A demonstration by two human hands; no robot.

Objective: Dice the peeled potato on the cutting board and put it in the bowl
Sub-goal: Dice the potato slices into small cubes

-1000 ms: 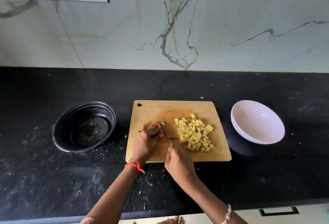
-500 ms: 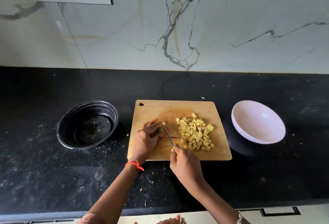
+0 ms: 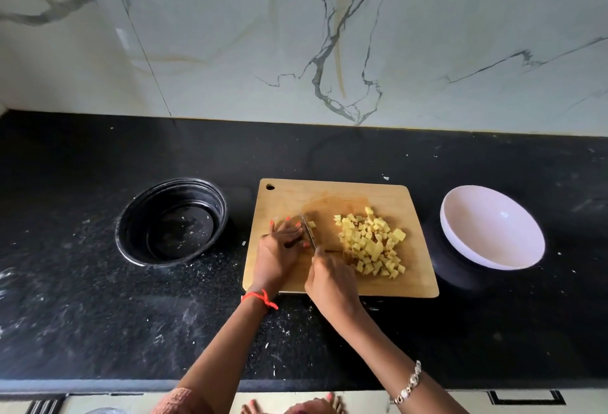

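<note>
Potato dice (image 3: 370,244): heaped on the wooden cutting board (image 3: 329,196), just right of the right hand (image 3: 332,278). One loose cube (image 3: 311,224) lies against the blade, beyond that hand's knuckles.
Left hand (image 3: 279,249): fingers bent, tips down on the board, hard against the blade's left side. What lies under them is hidden, so I cannot tell whether it pins a last piece.
Right hand: closed round the handle of the knife (image 3: 309,232), whose blade runs away from it between the two hands.
White bowl (image 3: 490,226): off the board, well right of the right hand, with no potato in it yet.
Black bowl (image 3: 171,221): left of the left hand, with a few pale scraps inside.
Step in hand: seemingly the final cuts, with only a remnant left to dice.
Doing it well: tuck the left fingertips behind the knuckles and let the blade's flat ride against them. Cut straight down in short strokes, with the tip staying on the wood.
Watch for: a small, wet piece slipping, which would bring the fingers under the edge.
</note>
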